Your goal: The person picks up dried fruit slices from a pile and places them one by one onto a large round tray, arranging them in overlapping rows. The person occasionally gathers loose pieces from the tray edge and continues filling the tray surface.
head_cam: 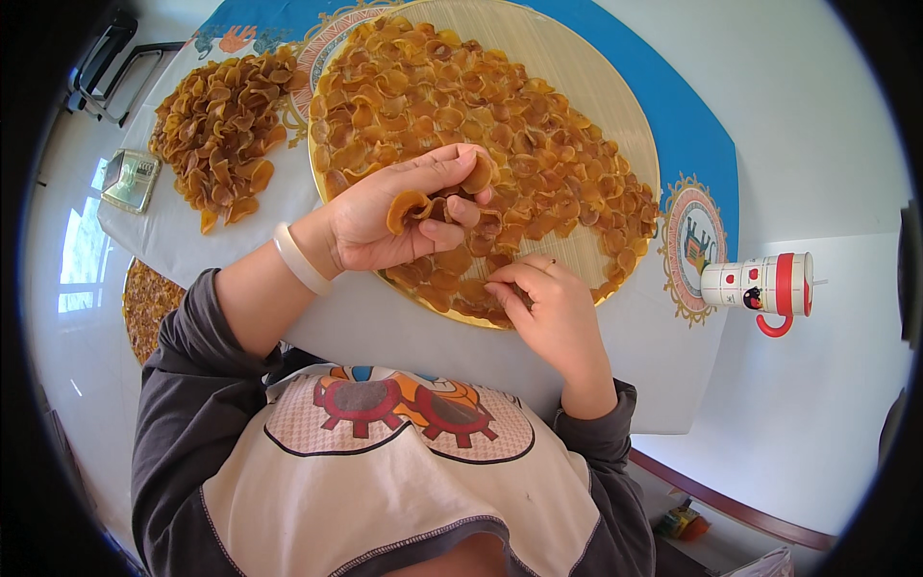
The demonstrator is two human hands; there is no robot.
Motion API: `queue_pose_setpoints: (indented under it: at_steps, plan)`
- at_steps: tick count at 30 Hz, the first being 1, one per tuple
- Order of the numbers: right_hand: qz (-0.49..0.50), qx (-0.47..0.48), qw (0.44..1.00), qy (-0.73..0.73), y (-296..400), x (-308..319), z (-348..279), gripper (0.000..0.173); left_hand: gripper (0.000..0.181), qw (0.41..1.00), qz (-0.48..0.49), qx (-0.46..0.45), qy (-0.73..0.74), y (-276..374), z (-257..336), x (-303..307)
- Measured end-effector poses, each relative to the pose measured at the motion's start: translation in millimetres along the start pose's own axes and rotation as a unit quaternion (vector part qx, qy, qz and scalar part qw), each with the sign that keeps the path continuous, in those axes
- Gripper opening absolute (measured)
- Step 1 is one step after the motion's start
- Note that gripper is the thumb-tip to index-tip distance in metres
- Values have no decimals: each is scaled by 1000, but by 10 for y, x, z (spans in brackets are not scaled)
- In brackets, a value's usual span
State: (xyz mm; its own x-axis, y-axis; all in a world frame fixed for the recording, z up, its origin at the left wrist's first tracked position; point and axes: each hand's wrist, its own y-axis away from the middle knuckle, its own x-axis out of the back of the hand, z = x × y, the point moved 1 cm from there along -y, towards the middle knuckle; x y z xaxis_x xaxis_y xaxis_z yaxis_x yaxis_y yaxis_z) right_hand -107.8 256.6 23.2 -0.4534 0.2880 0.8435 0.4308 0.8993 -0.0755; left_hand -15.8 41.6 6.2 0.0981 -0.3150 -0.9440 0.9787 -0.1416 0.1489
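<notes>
My left hand [400, 209] holds several curled amber-brown dried slices [406, 208] above a round, gold-rimmed tray [570, 54] with a fine-ribbed surface. Many like slices [447, 86] lie spread over much of the tray, close together and partly overlapping. At the tray's near edge, my right hand [551, 310] has its thumb and forefinger brought together low over the slices. Whether a slice sits between those fingertips is hidden. Bare ribbed surface shows just beyond the right hand and along the tray's far right side.
A heap of the same slices [220, 126] lies on the tablecloth [288, 288] at left, beside a small glassy square dish [131, 180]. A lidded cup with red handle and straw [757, 285] stands at the right edge. Another slice-covered round tray [150, 310] shows lower left.
</notes>
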Motion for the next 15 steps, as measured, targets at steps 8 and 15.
queue_pose_setpoints:
  at_steps: [8,15]
  plan:
    - [6,6,1000,9,6,-18,34,8,16,1000,11,1,-6,-3,-3,5]
    - [-8,-2,1000,20,21,-3,25,8,17,1000,7,4,-6,-5,-3,4]
